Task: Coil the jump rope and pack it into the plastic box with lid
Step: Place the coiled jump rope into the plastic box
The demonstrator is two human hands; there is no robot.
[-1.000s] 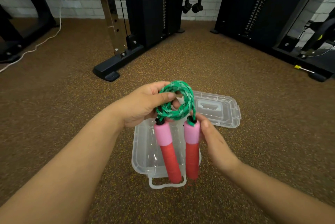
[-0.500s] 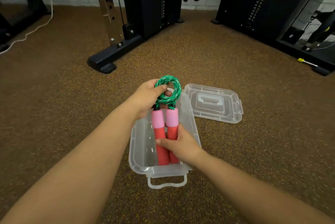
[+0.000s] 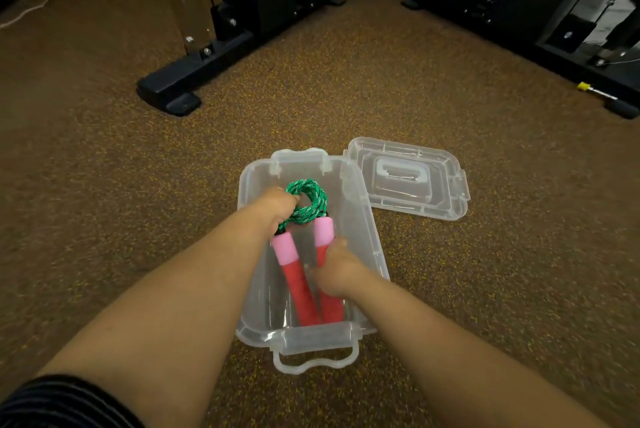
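Note:
The jump rope has a green coiled cord (image 3: 308,201) and two red handles with pink tops (image 3: 298,280). It lies inside the clear plastic box (image 3: 363,206) on the floor, handles pointing toward me. My left hand (image 3: 275,206) grips the coil at the far end of the box. My right hand (image 3: 334,270) holds the right handle down low in the box. The clear lid (image 3: 408,178) lies flat on the floor just right of the box, apart from both hands.
Brown speckled gym flooring surrounds the box. A black machine foot (image 3: 173,95) stands at the back left, and another black frame (image 3: 554,22) with a yellow-tipped pin (image 3: 595,92) at the back right. A white cable (image 3: 31,8) runs at the far left.
Both hands have lowered the coiled rope from above the box down into it. The handles now rest near the box bottom and have spread slightly apart.

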